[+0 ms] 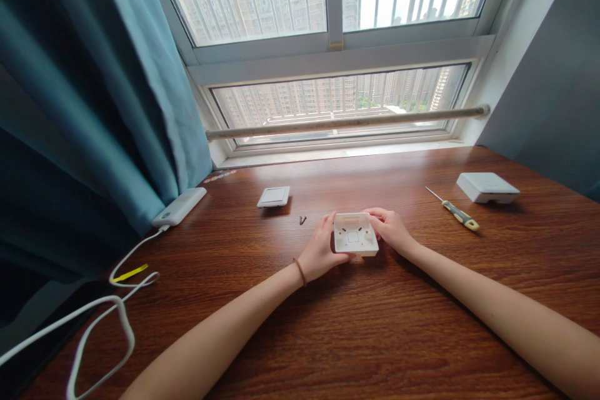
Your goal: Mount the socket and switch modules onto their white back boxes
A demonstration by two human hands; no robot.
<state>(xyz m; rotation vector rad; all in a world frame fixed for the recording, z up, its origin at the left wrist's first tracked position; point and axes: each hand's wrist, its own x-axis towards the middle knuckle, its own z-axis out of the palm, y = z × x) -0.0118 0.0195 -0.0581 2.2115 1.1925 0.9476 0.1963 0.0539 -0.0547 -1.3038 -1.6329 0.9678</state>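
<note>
Left hand [323, 245] pinches the box [355, 237] at its left side, thumb along the near edge and fingers bent at the far left corner; a brown band [300, 272] circles that wrist. Right hand [387, 229] holds the same box by its far right corner, fingers bent and partly hidden. The box sits between both hands, open side toward the person; whether it touches the desk [281, 337] I cannot tell.

Just left of the left hand lie two screws [302, 220], close together. Beyond them is a switch plate [274, 196]. Well right of the right hand are a screwdriver [462, 215], its tip pointing away to the left, and near it a white case [487, 187]. At far left, a power strip [180, 207] rests against the curtain [140, 75], its cord [129, 331] looping beside a yellow strip [131, 273]. Past the desk stands a window [267, 9].
</note>
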